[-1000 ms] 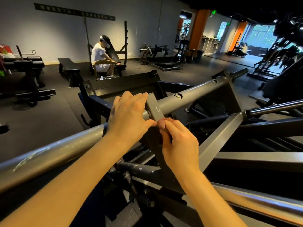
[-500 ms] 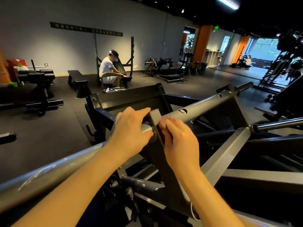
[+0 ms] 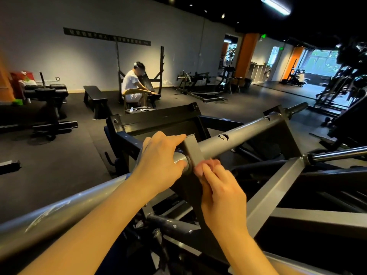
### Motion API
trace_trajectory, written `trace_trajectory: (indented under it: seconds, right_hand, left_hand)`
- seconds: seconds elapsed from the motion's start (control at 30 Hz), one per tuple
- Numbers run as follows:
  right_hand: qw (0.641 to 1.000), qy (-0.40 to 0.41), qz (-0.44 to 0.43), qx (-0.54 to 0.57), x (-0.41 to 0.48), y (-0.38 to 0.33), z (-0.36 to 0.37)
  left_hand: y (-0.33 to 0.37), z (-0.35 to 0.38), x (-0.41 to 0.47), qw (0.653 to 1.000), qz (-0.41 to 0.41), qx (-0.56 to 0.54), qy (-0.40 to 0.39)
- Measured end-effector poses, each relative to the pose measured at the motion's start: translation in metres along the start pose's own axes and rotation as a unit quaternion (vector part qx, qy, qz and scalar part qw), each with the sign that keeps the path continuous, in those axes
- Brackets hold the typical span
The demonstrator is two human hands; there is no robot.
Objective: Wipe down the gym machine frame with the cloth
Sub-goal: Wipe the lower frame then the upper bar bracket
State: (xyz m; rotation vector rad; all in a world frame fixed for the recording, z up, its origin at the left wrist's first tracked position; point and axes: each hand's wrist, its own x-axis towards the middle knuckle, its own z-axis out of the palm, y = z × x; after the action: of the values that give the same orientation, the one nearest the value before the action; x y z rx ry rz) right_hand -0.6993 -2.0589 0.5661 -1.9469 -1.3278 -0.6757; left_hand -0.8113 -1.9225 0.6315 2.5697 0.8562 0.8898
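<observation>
Gym hall: dark rubber floor [image 3: 59, 165], grey wall [image 3: 59, 52], seated person [image 3: 132, 86] in white at the far side. Foreground: machine frame [image 3: 278, 187], grey and black steel. Left hand [image 3: 160, 161] wrapped over grey round bar [image 3: 244, 133], fingertips touching upright flat plate [image 3: 193, 149]. Right hand [image 3: 220, 191] just beside it, below the bar, fingers curled against the plate's edge; blurred, so its grip cannot be told.

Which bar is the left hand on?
The thick grey tube running diagonally under the left hand; the thin chrome bar at right is untouched.
</observation>
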Motion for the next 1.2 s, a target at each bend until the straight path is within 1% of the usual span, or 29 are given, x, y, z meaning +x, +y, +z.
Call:
trace_trajectory:
  seconds: [0.07,0.13,0.27,0.33,0.4,0.5,0.6,0.67,0.73,0.8,0.9,0.93,1.0,1.07,1.1,1.13,1.17,1.2]
  right_hand:
    - [1.0,0.0,-0.001,-0.013,-0.006,0.004,0.002]
    - [1.0,0.012,-0.021,-0.014,0.018,-0.003,0.008]
    - [0.999,-0.01,0.003,0.032,0.07,-0.02,0.014]
    - [0.999,-0.02,-0.013,0.026,0.058,-0.015,0.011]
    - [0.999,-0.021,-0.029,0.009,0.026,-0.004,0.003]
    - [1.0,-0.019,-0.018,-0.012,-0.01,0.006,-0.005]
    - [0.999,0.005,-0.046,-0.02,0.017,-0.002,0.001]
    - [0.999,0.009,-0.04,-0.006,0.051,-0.015,0.005]
    - [0.999,0.009,-0.036,0.012,0.067,-0.019,0.01]
    - [0.998,0.004,-0.055,0.025,0.055,-0.018,0.009]
    - [0.997,-0.016,-0.076,0.014,0.01,-0.002,-0.002]
    - [0.997,-0.032,-0.071,0.009,-0.005,0.003,-0.009]
    - [0.992,-0.118,-0.04,-0.015,-0.025,0.007,-0.028]
    - [0.979,-0.195,0.009,-0.058,-0.024,0.007,-0.05]
    - [0.977,-0.204,0.037,-0.056,-0.018,0.008,-0.057]
    - [0.978,-0.191,0.077,-0.025,-0.008,0.008,-0.062]
    - [0.98,-0.158,0.116,0.03,0.003,0.007,-0.064]
    - [0.979,-0.107,0.144,0.1,0.018,0.007,-0.065]
  left_hand:
    - [0.0,0.001,-0.001,1.0,-0.01,0.005,-0.001]
    - [0.002,0.0,-0.002,1.0,0.0,-0.002,0.003]
    - [0.005,-0.005,-0.002,1.0,0.022,-0.022,0.001]
    - [0.005,-0.009,-0.001,0.999,0.025,-0.025,-0.005]
    - [0.005,-0.01,-0.002,0.999,0.008,-0.036,-0.017]
    - [0.004,-0.01,-0.002,0.999,-0.015,-0.031,-0.03]
    - [0.004,-0.01,-0.002,0.999,-0.011,-0.04,-0.027]
    - [0.005,-0.01,-0.002,0.998,0.003,-0.057,-0.019]
    - [0.003,-0.009,0.0,0.997,0.009,-0.068,-0.018]
    - [0.0,-0.01,0.003,0.997,-0.009,-0.071,-0.024]
    - [-0.003,-0.009,0.004,0.997,-0.026,-0.066,-0.032]
    - [-0.003,-0.008,0.004,0.997,-0.025,-0.061,-0.035]
    - [-0.004,-0.008,0.003,0.997,-0.029,-0.055,-0.043]
    - [-0.003,-0.01,0.004,0.997,-0.034,-0.046,-0.052]
    - [0.0,-0.013,0.005,0.997,-0.035,-0.039,-0.058]
    - [0.002,-0.016,0.007,0.997,-0.032,-0.033,-0.065]
    - [0.004,-0.019,0.007,0.996,-0.029,-0.033,-0.073]
    - [0.006,-0.023,0.006,0.996,-0.028,-0.039,-0.079]
